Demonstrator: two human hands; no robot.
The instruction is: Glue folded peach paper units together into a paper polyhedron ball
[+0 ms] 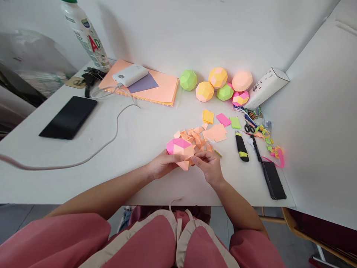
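Observation:
A partly built paper ball in pink and peach is held above the front part of the table. My left hand is closed round its left side, with the thumb across a peach face. At the right edge of the ball, the fingers of my right hand pinch a peach paper flap. Just behind both hands lies a heap of folded peach paper pieces. Flat peach sheets are beside that heap, and a small glue tube, partly hidden, seems to lie near my right fingers.
Finished paper balls stand along the wall. Small yellow, pink and green paper stacks lie before them. To the right are a box cutter, scissors and a black case. A tablet and white cable occupy the left.

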